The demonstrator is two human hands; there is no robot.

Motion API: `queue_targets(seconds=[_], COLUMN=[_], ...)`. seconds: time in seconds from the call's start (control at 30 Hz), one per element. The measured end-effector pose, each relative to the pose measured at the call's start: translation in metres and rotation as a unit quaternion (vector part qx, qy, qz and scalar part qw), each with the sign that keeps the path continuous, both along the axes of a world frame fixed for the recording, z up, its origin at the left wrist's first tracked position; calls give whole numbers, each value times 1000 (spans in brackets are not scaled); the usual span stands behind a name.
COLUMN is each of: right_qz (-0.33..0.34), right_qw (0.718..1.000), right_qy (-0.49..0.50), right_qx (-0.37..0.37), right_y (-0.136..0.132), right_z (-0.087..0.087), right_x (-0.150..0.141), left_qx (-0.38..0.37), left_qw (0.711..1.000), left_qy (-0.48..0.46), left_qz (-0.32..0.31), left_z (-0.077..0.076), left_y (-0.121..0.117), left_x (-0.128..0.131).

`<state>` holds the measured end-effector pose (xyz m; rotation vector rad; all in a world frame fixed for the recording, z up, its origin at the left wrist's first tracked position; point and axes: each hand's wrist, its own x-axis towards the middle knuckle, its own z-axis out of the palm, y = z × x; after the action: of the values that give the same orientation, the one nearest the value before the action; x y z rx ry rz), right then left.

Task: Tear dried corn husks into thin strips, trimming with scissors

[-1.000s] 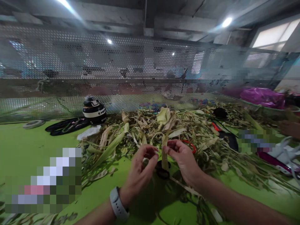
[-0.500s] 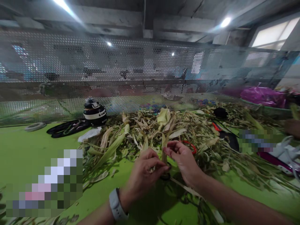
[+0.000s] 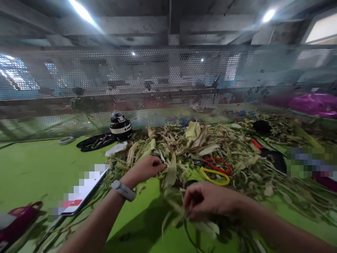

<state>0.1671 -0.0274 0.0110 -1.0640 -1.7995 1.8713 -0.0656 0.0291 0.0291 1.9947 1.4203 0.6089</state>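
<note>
My left hand (image 3: 147,168), a pale watch on its wrist, is closed in a pinch; its fingertips meet at the left edge of a pale corn husk strip (image 3: 172,172) at the front of the pile. Nearer me and to the right, my right hand (image 3: 207,202) is curled shut around a bundle of husk strips (image 3: 179,214), whose ends hang below it, smeared by motion. Just beyond this hand lie scissors with one red and one yellow handle (image 3: 216,178). A dark rounded thing (image 3: 191,182) peeks out behind my right knuckles.
A heap of dried corn husks (image 3: 205,140) spreads over the green table (image 3: 39,165), against a perforated screen (image 3: 158,77). At left stand a black-and-white bottle (image 3: 120,126), a tape roll (image 3: 66,140) and a partly blurred flat tablet-like thing (image 3: 86,193). A purple bag (image 3: 314,104) sits far right.
My hands have parted: the left has moved left and away from me, the right nearer me with the husk bundle. The view has turned left, and the yellow handle now shows.
</note>
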Motion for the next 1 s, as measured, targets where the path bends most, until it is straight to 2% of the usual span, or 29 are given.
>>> queue_targets(seconds=[0.07, 0.13, 0.23, 0.3, 0.37, 0.43, 0.5, 0.67, 0.8, 0.9, 1.0], right_qz=[53, 65, 72, 30, -62, -157, -216, -212, -241, -250, -250], right_qw=[993, 974, 955, 962, 968, 962, 954, 961, 950, 950, 949], right_qy=[-79, -134, -145, -123, -92, -55, -13, 61, 95, 106, 101], right_qx=[73, 173, 248, 242, 225, 216, 206, 167, 175, 154, 164], right_y=[-7, -10, -8, -3, 4, 11, 17, 22, 23, 24, 24], right_z=[-4, -3, 3, 7, 8, 6, 3, -4, -5, -5, -6], right_x=[-2, -2, -1, -1, -1, -2, -2, -4, -3, -3, -3], left_qx=[21, 28, 1, -10, -20, -53, -102, -197, -237, -243, -251], left_qw=[999, 999, 999, 998, 993, 973, 955, 925, 902, 896, 888], left_qy=[23, 7, -34, -54, -111, -220, -277, -326, -360, -372, -385], left_qz=[17, 27, 6, 2, 17, 39, 21, -5, -11, -3, -9], left_z=[-22, -37, -42, -37, -28, -19, -12, -12, -15, -13, -10], left_y=[10, 12, 10, 9, 7, 1, -9, -29, -23, -18, -18], left_x=[6, 14, 21, 22, 23, 28, 36, 55, 50, 42, 41])
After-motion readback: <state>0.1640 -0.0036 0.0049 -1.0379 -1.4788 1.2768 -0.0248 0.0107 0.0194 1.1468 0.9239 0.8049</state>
